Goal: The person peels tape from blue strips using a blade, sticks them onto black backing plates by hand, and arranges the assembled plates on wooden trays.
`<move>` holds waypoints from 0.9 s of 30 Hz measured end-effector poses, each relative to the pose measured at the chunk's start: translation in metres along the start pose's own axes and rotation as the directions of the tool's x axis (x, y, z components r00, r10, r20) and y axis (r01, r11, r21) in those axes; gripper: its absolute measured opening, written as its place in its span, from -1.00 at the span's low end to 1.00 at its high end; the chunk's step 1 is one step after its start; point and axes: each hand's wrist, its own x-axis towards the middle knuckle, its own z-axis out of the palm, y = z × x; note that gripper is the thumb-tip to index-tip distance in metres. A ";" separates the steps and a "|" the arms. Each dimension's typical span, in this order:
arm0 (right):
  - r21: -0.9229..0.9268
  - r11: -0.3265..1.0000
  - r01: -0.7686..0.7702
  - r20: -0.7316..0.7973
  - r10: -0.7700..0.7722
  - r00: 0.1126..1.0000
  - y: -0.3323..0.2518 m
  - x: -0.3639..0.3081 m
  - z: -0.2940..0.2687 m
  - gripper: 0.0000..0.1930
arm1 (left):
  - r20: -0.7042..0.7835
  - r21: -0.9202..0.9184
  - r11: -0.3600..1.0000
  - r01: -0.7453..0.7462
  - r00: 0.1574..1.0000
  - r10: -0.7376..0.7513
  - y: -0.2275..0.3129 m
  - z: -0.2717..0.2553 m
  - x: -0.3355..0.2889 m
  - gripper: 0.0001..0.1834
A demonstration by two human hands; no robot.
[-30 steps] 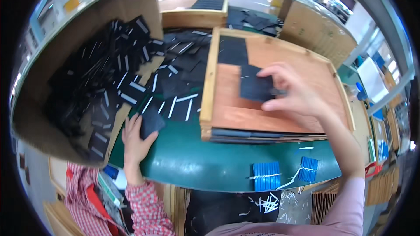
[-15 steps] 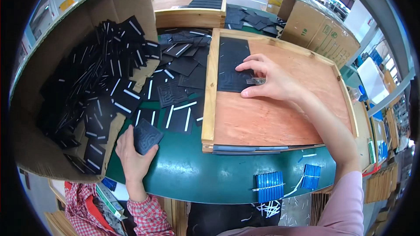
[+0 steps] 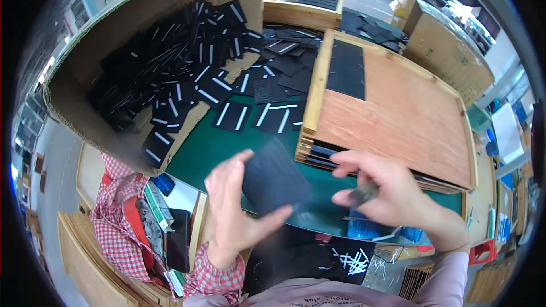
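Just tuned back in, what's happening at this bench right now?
A person holds a black square sheet in the left hand, raised over the near edge of the green table. The right hand pinches a small dark object beside it; what it is cannot be told. On the wooden tray, black sheets lie in a column along its left side. More black pieces with white strips fill the cardboard box and scatter across the table.
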 end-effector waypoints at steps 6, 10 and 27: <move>0.313 0.944 0.105 0.147 -0.157 0.977 -0.003 -0.060 -0.002 -0.87 | 0.821 -0.531 -0.428 0.732 0.569 -0.046 0.064 -0.004 -0.036 0.15; 0.410 0.903 -0.128 0.271 0.013 0.962 0.016 -0.083 0.019 -0.66 | 0.759 -0.650 -0.160 0.743 0.645 -0.089 0.079 0.012 -0.041 0.08; -0.390 0.813 0.432 -0.255 -0.546 0.798 0.027 -0.096 0.044 -0.75 | 0.670 -0.534 0.583 0.611 0.727 -0.149 0.095 0.017 -0.058 0.32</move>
